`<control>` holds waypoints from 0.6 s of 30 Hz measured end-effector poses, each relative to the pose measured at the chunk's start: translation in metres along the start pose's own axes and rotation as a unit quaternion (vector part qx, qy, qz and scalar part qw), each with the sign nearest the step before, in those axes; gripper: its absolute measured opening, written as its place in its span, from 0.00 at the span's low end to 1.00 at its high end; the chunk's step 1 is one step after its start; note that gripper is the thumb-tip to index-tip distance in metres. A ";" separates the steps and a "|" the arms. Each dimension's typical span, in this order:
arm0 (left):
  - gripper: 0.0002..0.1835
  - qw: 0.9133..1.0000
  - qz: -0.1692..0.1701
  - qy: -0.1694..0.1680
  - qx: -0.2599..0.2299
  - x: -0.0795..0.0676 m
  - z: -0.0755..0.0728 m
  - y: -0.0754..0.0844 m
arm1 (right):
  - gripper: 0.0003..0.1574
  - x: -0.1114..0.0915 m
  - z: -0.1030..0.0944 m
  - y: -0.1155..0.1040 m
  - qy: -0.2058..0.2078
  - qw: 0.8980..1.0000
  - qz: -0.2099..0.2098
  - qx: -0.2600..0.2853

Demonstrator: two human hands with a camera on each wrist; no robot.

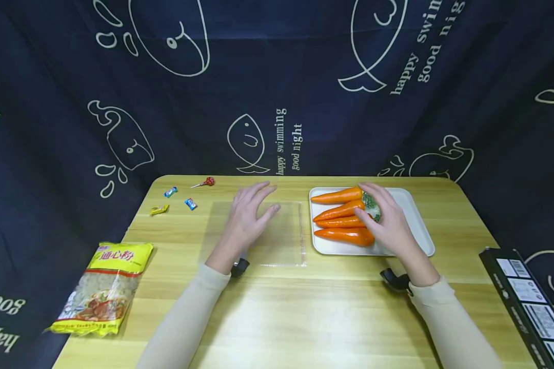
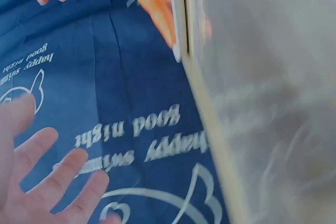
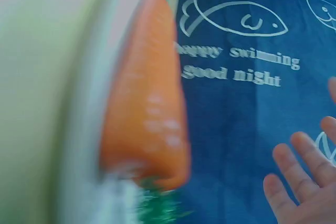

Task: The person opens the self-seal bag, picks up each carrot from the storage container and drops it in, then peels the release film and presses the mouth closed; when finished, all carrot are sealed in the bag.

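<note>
My left hand (image 1: 251,215) hovers with fingers spread over a clear, flat plastic bag (image 1: 286,241) lying on the wooden table; nothing is in its grasp. At the right, a white tray (image 1: 415,220) carries several orange carrots (image 1: 343,236), tips toward the left, with green tops (image 1: 371,205) partly hidden behind my fingers. My right hand (image 1: 390,220) is above the tops, thumb and fingers apart, holding nothing. One carrot (image 3: 147,98) fills the middle of the right wrist view, its thick end near the camera, with the relaxed fingers (image 3: 299,166) off to the side.
A yellow-ended bag of pasta (image 1: 106,289) lies at the front left. Toward the back left are a red lollipop (image 1: 208,181), two blue-wrapped candies (image 1: 191,204) and a yellow-wrapped one (image 1: 159,210). A black box with white labels (image 1: 526,302) sits along the right edge.
</note>
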State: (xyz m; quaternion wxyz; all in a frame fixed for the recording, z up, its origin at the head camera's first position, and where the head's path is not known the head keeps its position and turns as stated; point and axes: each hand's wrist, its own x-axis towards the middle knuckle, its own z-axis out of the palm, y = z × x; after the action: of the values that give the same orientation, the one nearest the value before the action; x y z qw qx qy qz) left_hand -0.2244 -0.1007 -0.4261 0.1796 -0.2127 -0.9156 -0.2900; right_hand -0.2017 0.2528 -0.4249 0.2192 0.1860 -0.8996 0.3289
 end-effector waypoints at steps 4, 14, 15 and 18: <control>0.19 0.990 -0.050 -0.014 -0.128 -0.008 0.013 0.001 | 0.29 -0.024 -0.003 0.013 0.023 0.989 0.047 0.136; 0.21 0.973 -0.084 -0.126 -0.175 -0.021 0.053 -0.009 | 0.23 -0.059 0.003 0.044 -0.040 0.991 0.076 0.099; 0.21 0.971 -0.089 -0.133 -0.179 -0.022 0.056 -0.010 | 0.23 -0.060 0.004 0.047 -0.048 0.992 0.079 0.091; 0.21 0.968 -0.096 -0.150 -0.174 -0.025 0.064 -0.013 | 0.24 -0.062 0.005 0.051 -0.069 0.991 0.091 0.071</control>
State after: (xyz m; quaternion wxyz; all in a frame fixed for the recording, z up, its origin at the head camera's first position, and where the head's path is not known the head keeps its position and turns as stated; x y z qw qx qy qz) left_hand -0.2227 -0.0791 -0.4928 -0.0280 -0.1931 -0.8835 -0.4259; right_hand -0.1759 0.2979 -0.4867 0.1120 0.1409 -0.9001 0.3968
